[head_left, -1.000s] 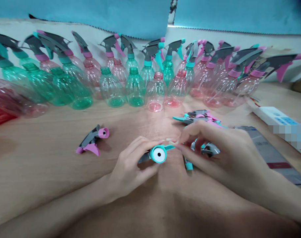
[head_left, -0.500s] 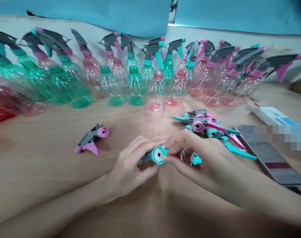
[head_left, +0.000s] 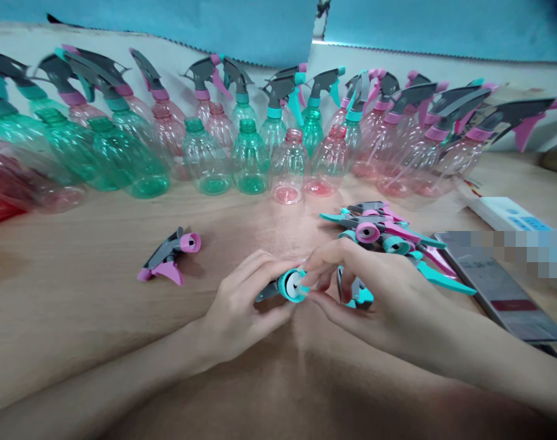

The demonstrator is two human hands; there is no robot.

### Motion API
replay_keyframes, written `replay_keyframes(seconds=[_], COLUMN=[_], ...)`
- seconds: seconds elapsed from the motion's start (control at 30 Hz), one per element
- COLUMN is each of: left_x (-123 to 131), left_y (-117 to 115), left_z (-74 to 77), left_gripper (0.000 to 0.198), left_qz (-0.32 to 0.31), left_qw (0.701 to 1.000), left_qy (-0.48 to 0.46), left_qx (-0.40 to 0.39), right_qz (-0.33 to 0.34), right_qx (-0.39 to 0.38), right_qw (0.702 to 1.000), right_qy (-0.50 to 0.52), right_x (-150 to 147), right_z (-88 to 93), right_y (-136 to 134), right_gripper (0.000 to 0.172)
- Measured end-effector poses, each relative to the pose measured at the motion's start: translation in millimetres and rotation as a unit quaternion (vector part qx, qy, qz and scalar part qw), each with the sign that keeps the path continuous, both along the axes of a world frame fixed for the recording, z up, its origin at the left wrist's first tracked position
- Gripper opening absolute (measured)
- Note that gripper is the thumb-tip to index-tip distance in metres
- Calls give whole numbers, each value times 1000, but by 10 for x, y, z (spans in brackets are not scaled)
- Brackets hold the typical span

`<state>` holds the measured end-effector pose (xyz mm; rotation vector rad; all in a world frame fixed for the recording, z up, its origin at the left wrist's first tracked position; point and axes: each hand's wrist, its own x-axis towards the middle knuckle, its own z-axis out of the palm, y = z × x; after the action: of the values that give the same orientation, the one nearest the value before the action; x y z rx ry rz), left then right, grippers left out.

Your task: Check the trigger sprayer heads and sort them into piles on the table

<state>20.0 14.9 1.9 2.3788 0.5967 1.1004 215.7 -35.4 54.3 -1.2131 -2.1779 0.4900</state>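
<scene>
My left hand (head_left: pixel 241 305) grips a grey spray trigger head with a teal screw cap (head_left: pixel 288 285), cap opening facing me. My right hand (head_left: pixel 365 287) is pinched at that cap's rim, thumb and fingertips pressed to its white inside. Whether anything small is between those fingers I cannot make out. A second teal trigger head (head_left: pixel 357 294) lies under my right fingers. A pile of teal and pink trigger heads (head_left: pixel 383 235) lies just beyond my right hand. One pink and grey trigger head (head_left: pixel 170 258) lies alone to the left.
Several green and pink plastic bottles (head_left: pixel 250 162), some with triggers fitted, stand in rows along the back of the wooden table (head_left: pixel 76 293). A phone (head_left: pixel 502 287) and a white remote (head_left: pixel 505 214) lie at the right. A blue cloth (head_left: pixel 214 24) hangs behind.
My right hand drew back from the pile toward the teal cap and now pinches at its opening. The left hand kept holding the trigger head.
</scene>
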Motion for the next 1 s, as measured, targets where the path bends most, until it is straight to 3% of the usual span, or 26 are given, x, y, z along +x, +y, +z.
replay_keyframes(seconds=[0.7,1.0], left_x=[-7,-25], left_y=[-1,11], left_z=[-8,-13], left_gripper=[22,18], left_qz=[-7,-16], left_qw=[1000,997], left_qy=[19,46], left_qx=[17,67], right_qz=[17,10], right_qx=[23,50], right_qw=[999,998], right_qy=[-25,-49], right_x=[-17,-50], right_z=[-61,-45], right_y=[6,11], right_gripper=[25,22])
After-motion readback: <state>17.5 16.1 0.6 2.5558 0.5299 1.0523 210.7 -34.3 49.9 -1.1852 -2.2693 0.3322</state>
